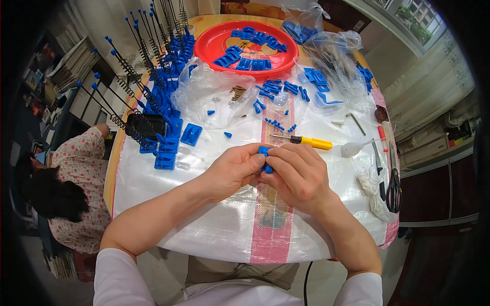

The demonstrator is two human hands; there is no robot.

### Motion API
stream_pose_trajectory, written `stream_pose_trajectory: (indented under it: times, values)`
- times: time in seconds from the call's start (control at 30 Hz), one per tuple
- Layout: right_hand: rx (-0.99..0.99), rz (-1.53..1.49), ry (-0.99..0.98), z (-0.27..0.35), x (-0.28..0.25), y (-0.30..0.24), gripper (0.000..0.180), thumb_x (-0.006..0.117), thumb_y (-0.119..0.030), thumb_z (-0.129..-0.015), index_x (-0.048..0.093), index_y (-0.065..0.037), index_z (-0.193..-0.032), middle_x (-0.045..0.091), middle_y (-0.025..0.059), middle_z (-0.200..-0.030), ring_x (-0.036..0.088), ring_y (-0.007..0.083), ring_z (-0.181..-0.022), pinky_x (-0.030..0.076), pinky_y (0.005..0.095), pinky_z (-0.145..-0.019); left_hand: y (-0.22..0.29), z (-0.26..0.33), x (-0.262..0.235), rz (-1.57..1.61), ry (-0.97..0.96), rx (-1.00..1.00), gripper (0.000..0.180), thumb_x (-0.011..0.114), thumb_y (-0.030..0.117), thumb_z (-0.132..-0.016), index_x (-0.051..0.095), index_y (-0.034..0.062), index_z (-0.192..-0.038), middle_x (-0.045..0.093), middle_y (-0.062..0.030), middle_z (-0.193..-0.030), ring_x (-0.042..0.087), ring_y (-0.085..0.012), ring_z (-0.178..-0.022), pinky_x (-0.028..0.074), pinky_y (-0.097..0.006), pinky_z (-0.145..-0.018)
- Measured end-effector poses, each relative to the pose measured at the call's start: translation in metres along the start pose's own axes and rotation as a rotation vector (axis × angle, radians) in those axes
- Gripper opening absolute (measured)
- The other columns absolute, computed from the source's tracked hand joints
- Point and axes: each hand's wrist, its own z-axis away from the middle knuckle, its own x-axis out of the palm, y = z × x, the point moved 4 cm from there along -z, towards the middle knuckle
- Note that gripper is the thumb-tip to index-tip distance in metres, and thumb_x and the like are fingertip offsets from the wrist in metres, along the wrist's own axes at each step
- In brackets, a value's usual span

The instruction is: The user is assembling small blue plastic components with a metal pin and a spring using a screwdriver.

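Observation:
Close together over the middle of the table, my left hand (237, 171) and my right hand (301, 176) both grip a small blue plastic part (264, 151). The left thumb presses on it, and the right fingertips close round its other side. Much of the part is hidden by my fingers. Just beyond my right hand lies a screwdriver (311, 142) with a yellow and black handle. Tiny blue pieces (275, 124) lie in rows farther off, behind several blue bone-shaped parts (273, 86). One blue cone (227, 135) rests beyond my left hand.
A red tray (204, 46) holding blue clips stands at the back. Blue bases with springs and rods (166, 102) crowd the left side. A clear bag (204, 102) carries brown screws (238, 92). Scissors (393, 188) and a hex key (356, 124) lie right. A person (81, 173) sits at far left.

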Motion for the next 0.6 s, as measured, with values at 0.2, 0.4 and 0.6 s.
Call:
stream_pose_trajectory:
  times: [0.2,0.4,0.6]
  values:
    - [0.119,-0.084,-0.027,0.0017,-0.0018,0.0058,0.033,0.080,-0.012,-0.071,0.065,0.000,-0.097,0.067,0.0113,-0.097,0.065,0.0300,-0.087,0.054,0.0380,-0.076,-0.0007,-0.0008,0.0033,-0.096,-0.008,0.016,0.038,0.045,0.022,-0.108,0.045,0.0008,-0.140,0.060,-0.0092,-0.123,0.063,-0.0165,-0.111,0.055,-0.033,-0.097]
    - [0.127,-0.104,-0.023,-0.0009,0.0010,0.0067,0.048,0.084,-0.013,-0.064,0.065,-0.001,-0.106,0.066,0.0116,-0.106,0.065,0.0301,-0.093,0.055,0.0384,-0.080,0.0048,-0.0021,-0.0001,0.109,0.008,-0.001,0.039,0.046,0.020,-0.108,0.043,-0.0020,-0.140,0.061,-0.0136,-0.125,0.066,-0.0221,-0.112,0.055,-0.038,-0.101]
    - [0.047,-0.074,-0.017,-0.0044,0.0007,0.0047,0.048,0.083,-0.014,-0.062,0.068,-0.004,-0.106,0.067,0.0089,-0.112,0.065,0.0296,-0.095,0.055,0.0376,-0.082,0.0035,-0.0021,-0.0046,0.162,0.030,-0.013,0.037,0.045,0.019,-0.108,0.045,-0.0012,-0.138,0.061,-0.0141,-0.126,0.067,-0.0221,-0.110,0.056,-0.040,-0.099]
